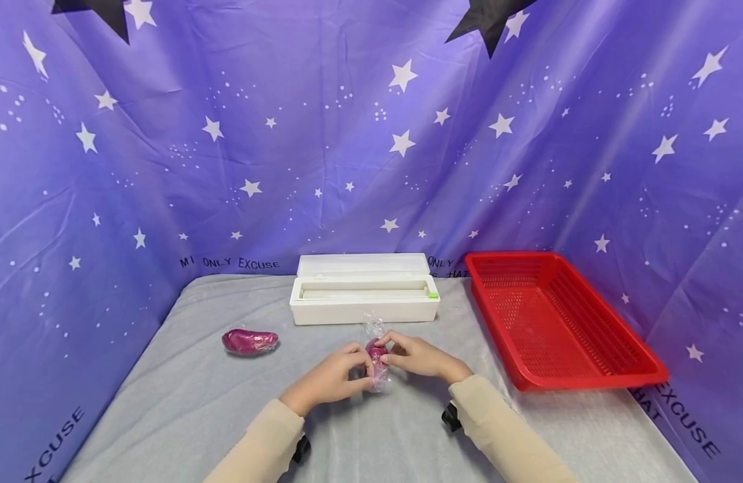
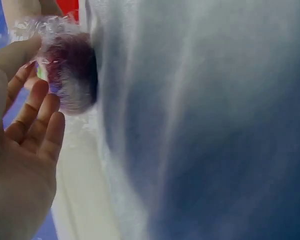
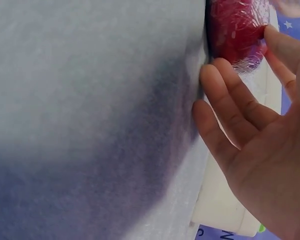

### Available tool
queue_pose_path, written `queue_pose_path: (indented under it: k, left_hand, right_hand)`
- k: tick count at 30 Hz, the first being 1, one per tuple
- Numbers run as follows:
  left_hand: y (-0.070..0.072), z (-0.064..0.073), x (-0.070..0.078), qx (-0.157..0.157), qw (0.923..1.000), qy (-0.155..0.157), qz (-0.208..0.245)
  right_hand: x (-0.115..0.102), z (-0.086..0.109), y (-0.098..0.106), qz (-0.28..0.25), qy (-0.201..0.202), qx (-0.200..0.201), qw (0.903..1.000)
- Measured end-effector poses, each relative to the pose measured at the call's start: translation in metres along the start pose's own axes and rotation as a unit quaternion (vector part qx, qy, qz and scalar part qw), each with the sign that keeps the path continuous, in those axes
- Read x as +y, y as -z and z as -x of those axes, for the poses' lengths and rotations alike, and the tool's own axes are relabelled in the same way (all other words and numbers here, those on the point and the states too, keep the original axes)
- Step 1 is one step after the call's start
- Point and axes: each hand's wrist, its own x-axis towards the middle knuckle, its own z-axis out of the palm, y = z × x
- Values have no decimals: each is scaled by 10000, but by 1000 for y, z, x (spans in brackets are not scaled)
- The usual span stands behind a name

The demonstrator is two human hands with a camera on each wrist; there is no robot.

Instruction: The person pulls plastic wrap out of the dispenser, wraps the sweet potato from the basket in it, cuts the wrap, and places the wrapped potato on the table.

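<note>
A purple-red, rounded item wrapped in crinkled cling film (image 1: 378,351) lies on the grey cloth between both hands; its exact kind cannot be told. At its left side and near end, my left hand (image 1: 330,377) pinches the film with thumb and forefinger. From the right, my right hand (image 1: 418,355) holds the bundle with thumb and forefinger, the other fingers spread beside it in the right wrist view. Loose film sticks out at the far and near ends. Off to the left rests a film-wrapped purple eggplant (image 1: 249,341), touched by neither hand.
Behind the hands stands a long white cling film dispenser box (image 1: 364,313), its lid raised, with a green tab (image 1: 433,295) at the right. A red perforated plastic basket (image 1: 589,384) sits on the right. Purple star-printed curtain (image 1: 323,154) surrounds the table.
</note>
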Motion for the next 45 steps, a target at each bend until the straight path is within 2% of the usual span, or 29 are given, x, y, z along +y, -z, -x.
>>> queue_pose_path:
  k: [7,12,17,20,26,31,40,45]
  left_hand:
    - [-6,0,-7,243,9986,267,399]
    - [-7,-1,-8,373,9976,183,552]
    - [-8,-1,-9,447,9962,190,729]
    - [-10,-2,-10,498,9950,233,828]
    - [-10,-5,-12,420,9910,437,1192]
    - [-7,-4,-15,413,9866,629,1451]
    - [-3,-6,-20,392,9813,799,1706]
    - [1,-10,-24,230,9747,1110,1926]
  right_hand:
    - [4,7,3,-310,145,-437,9985]
    - [9,11,-2,-494,367,-612,9962]
    - [9,10,-14,22,788,-168,9968]
    - [7,9,-21,430,831,192,9954]
    - [6,5,-26,618,990,491,9919]
    - [10,3,-24,289,850,454,9949]
    - [13,-1,-19,-85,549,311,9980]
    - [12,-2,-17,-415,513,186,9976]
